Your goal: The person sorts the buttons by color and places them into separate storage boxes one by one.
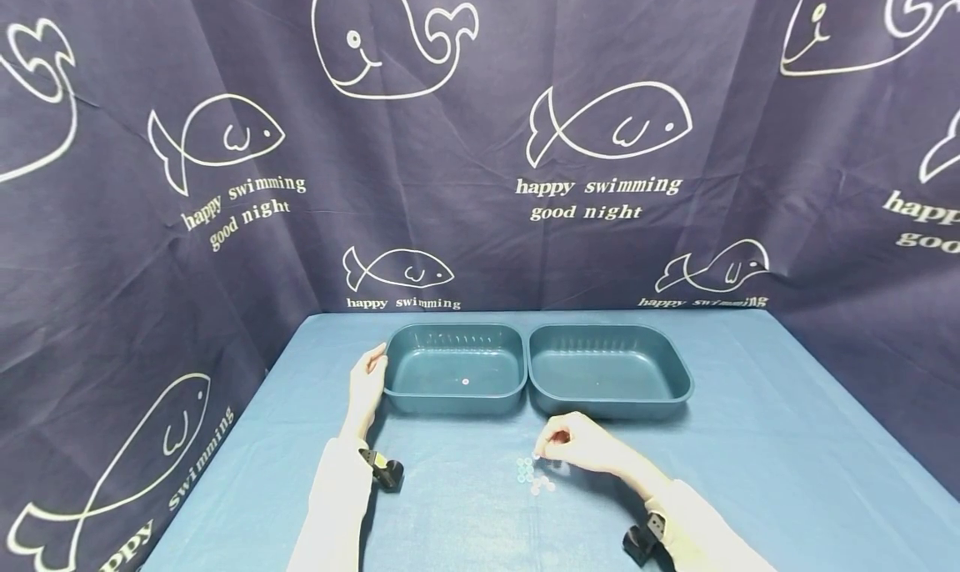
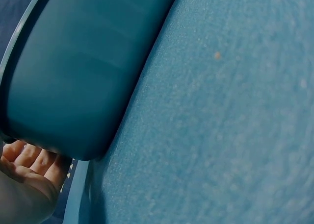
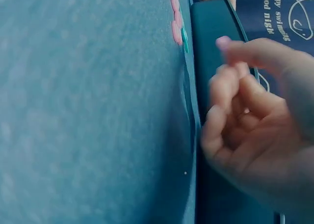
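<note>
My right hand (image 1: 581,445) is over the table, in front of the gap between two teal basins. Its thumb and index finger pinch a small pink button (image 3: 223,40), which looks round but blurred in the right wrist view. Just beside these fingers lie several pale green buttons (image 1: 524,470) and several pink buttons (image 1: 542,485). At the left end of the left basin (image 1: 455,404), my left hand (image 1: 367,383) grips the rim, its fingers bent against the outer wall in the left wrist view. One pinkish button (image 1: 465,382) lies on that basin's floor.
The right basin (image 1: 611,407) stands close beside the left one, near the table's back edge. A blue cloth covers the table (image 1: 450,505). Dark curtains (image 1: 480,222) with fish and whale drawings hang behind and at both sides.
</note>
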Demonstrator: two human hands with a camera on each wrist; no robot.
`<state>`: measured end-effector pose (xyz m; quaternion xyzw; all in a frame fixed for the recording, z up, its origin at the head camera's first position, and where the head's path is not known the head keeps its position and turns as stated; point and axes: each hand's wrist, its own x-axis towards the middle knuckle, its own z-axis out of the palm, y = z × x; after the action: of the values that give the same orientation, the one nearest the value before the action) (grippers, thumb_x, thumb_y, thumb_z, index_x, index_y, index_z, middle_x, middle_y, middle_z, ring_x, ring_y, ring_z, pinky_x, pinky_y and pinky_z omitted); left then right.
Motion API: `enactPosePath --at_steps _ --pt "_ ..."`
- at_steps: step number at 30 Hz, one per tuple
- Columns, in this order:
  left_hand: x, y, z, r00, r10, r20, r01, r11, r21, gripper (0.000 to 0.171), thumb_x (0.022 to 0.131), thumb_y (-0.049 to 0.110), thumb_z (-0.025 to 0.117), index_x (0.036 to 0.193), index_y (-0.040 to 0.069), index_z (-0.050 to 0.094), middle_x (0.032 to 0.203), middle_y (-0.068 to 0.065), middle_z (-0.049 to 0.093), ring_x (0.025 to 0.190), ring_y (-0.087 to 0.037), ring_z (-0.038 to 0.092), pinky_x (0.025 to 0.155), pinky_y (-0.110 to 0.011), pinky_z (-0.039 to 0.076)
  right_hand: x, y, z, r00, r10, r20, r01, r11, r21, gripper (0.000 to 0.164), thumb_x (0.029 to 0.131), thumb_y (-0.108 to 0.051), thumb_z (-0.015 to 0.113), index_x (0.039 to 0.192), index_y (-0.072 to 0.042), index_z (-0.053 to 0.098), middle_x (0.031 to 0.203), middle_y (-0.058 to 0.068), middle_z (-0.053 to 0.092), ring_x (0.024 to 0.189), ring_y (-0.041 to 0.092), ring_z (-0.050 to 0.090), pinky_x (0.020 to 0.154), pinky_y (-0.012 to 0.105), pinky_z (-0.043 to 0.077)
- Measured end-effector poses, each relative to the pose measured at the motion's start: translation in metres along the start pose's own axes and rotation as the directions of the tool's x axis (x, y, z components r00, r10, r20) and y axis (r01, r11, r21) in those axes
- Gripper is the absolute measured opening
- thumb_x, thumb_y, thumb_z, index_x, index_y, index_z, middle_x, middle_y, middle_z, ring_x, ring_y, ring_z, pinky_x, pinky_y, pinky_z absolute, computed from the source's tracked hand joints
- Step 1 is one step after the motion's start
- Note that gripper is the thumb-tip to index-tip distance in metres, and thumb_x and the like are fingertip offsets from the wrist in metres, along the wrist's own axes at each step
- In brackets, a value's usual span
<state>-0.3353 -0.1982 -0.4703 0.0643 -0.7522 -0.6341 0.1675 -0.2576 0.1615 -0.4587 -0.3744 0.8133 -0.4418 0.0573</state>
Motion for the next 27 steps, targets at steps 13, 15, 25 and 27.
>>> enactPosePath --at_steps 13,15,25,27 --pt "-0.001 0.001 0.0 1.0 0.018 -0.005 -0.018 1.0 -0.015 0.037 0.095 0.005 0.046 0.131 -0.004 0.05 0.136 -0.024 0.049 0.128 -0.035 0.046 0.11 -0.043 0.035 0.01 -0.022 -0.016 0.947 0.316 -0.058 -0.284 0.907 0.311 0.021 0.087 -0.01 0.058 0.098 0.006 0.067 0.067 -0.008 0.056 0.053 0.0 0.039 0.048 0.015 0.033" --pt "-0.001 0.001 -0.001 1.0 0.02 -0.007 -0.02 1.0 -0.015 0.037 0.095 0.005 0.047 0.131 -0.004 0.05 0.136 -0.024 0.049 0.128 -0.035 0.046 0.11 -0.043 0.035 0.012 -0.024 -0.018 0.946 0.314 -0.075 -0.277 0.909 0.312 0.021 0.087 -0.009 0.058 0.099 0.007 0.066 0.067 -0.008 0.054 0.052 0.001 0.039 0.047 0.016 0.033" --pt "-0.001 0.002 0.0 1.0 0.017 -0.02 -0.017 1.0 -0.012 0.036 0.095 0.005 0.047 0.13 -0.004 0.051 0.135 -0.023 0.05 0.127 -0.034 0.046 0.11 -0.043 0.036 0.027 -0.034 -0.025 0.935 0.318 -0.156 -0.27 0.925 0.269 0.022 0.089 -0.015 0.06 0.1 0.002 0.068 0.072 0.001 0.055 0.054 0.002 0.043 0.049 0.018 0.038" --pt "-0.001 0.002 0.0 1.0 0.017 -0.019 -0.017 1.0 -0.015 0.036 0.095 0.005 0.047 0.13 -0.004 0.051 0.135 -0.023 0.05 0.127 -0.034 0.047 0.11 -0.042 0.036 0.031 -0.035 -0.025 0.93 0.328 -0.167 -0.278 0.923 0.267 0.022 0.089 -0.016 0.061 0.1 0.002 0.068 0.072 0.002 0.054 0.054 0.002 0.043 0.049 0.017 0.037"
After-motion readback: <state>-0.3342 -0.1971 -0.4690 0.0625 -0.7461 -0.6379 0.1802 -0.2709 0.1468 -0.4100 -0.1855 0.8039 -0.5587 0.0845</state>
